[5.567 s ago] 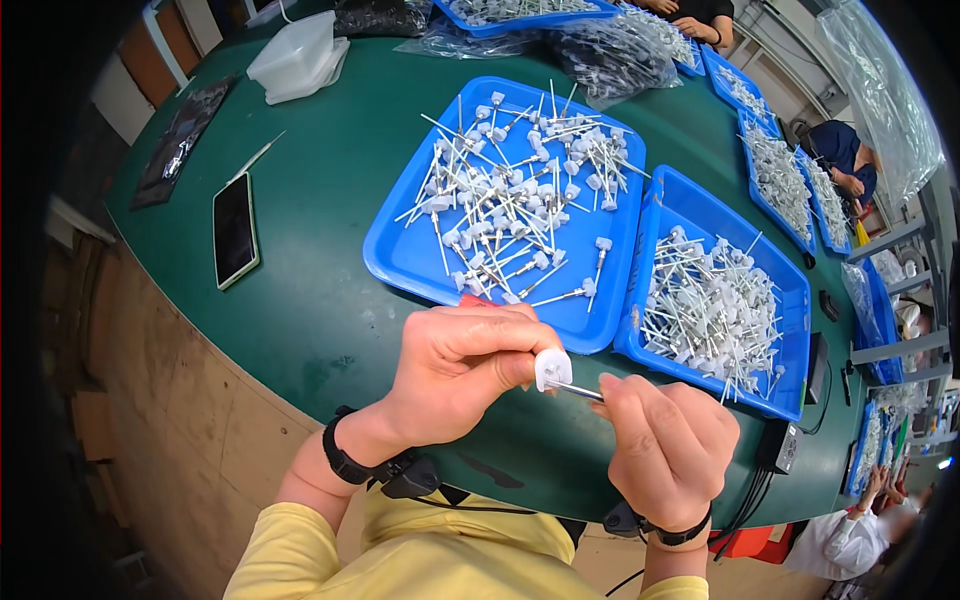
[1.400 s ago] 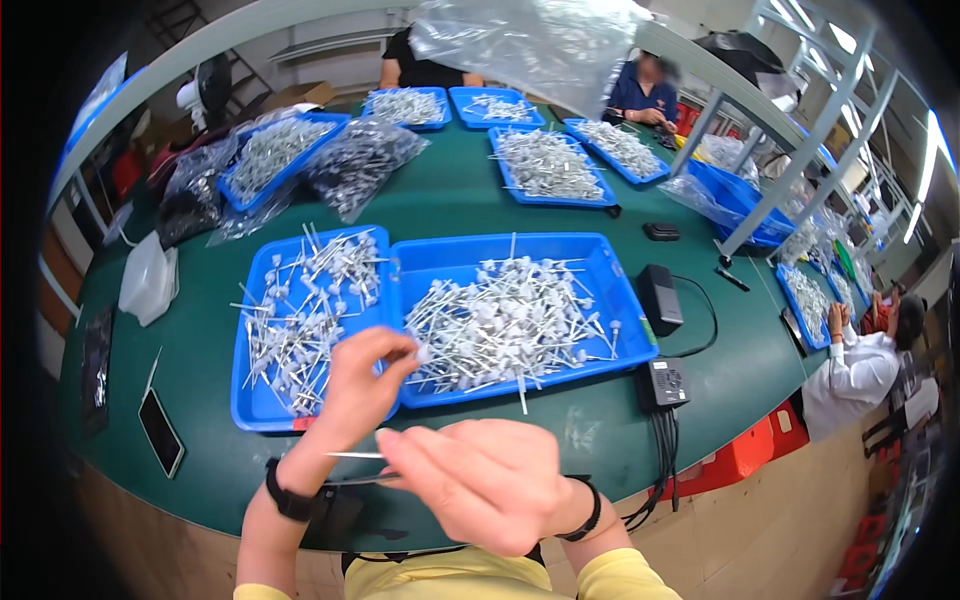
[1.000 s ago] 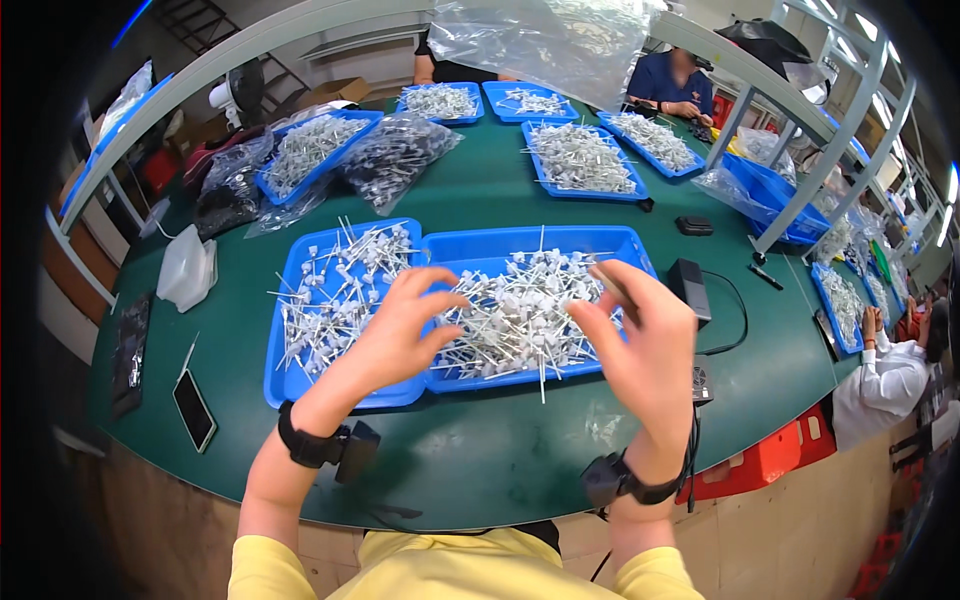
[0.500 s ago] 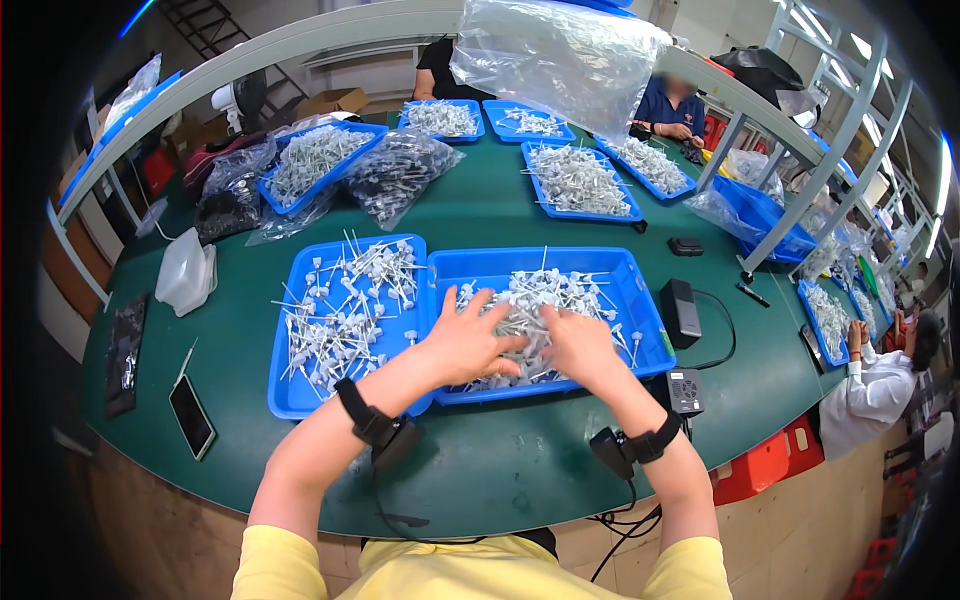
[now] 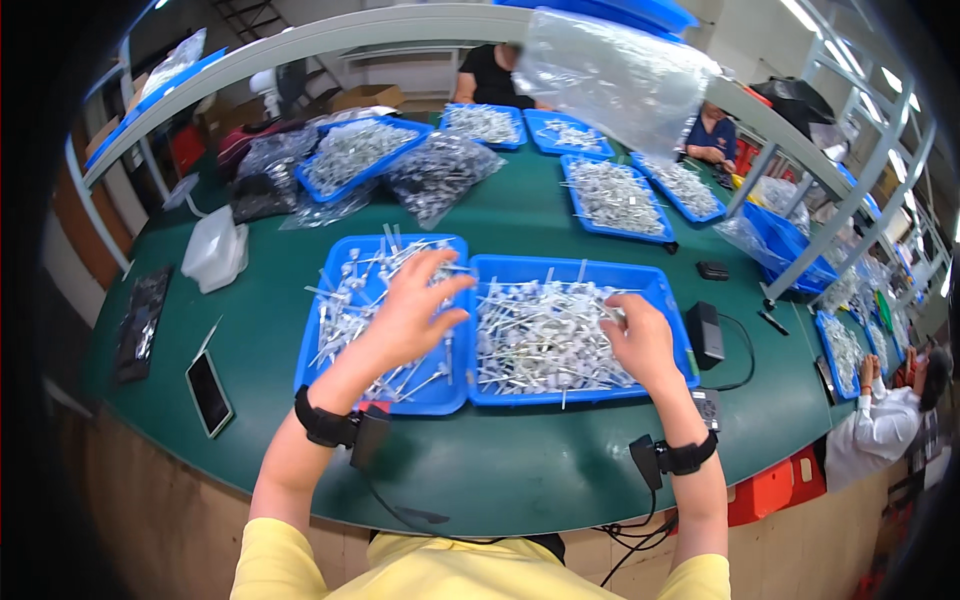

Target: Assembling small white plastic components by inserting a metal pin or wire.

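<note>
Two blue plastic trays stand side by side before me. The left tray (image 5: pixel 437 403) holds loose white-grey pieces with thin stems and small heads. In the right tray (image 5: pixel 655 284), a broad heap of the same thin-stemmed pieces (image 5: pixel 540 340) covers most of the bottom. My left hand (image 5: pixel 405 312) is over the left tray, fingers spread and nothing seen in them; it hides part of the pieces. My right hand (image 5: pixel 642 340) is at the right end of the heap, thumb and fingers apart and slightly bent, fingertips close to the pieces. Both wrists wear black straps with small boxes.
More blue trays of similar pieces (image 5: pixel 615 195) stand farther back, beside clear bags (image 5: pixel 440 175). A phone (image 5: pixel 208 393) and white plastic container (image 5: pixel 215 252) lie left. A black box (image 5: pixel 706 335) with a cable stands right. A frame bar (image 5: pixel 330 32) crosses above; other people sit around.
My hands have parted: the left moved from the right tray to over the left tray, the right shifted rightward. The heap now lies spread across the right tray. The view has turned slightly.
</note>
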The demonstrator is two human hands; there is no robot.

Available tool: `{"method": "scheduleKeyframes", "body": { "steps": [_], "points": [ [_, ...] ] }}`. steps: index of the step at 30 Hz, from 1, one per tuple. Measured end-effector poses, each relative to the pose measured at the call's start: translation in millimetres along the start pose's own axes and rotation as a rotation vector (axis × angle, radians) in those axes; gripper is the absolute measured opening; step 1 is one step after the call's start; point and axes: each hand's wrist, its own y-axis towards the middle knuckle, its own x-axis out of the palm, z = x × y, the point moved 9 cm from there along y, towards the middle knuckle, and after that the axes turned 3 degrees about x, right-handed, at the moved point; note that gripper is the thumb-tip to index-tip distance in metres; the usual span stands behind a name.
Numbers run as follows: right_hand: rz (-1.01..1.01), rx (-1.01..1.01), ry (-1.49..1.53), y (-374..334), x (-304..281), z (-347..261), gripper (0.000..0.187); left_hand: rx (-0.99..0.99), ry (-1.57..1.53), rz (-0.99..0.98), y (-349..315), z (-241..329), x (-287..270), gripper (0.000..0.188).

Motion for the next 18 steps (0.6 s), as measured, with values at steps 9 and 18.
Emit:
{"method": "scheduleKeyframes", "body": {
  "steps": [9, 18],
  "points": [
    [-0.592, -0.109, -0.157, -18.6, 59.4, -26.3, 0.062, -0.460, 0.058, -0.253, -113.1, -76.8, -39.9, 0.032],
    [-0.331, -0.035, -0.318, -9.6, 15.0, 8.0, 0.050, -0.467, 0.407, -0.140, -75.6, -98.6, 8.8, 0.013]
  ]
}}
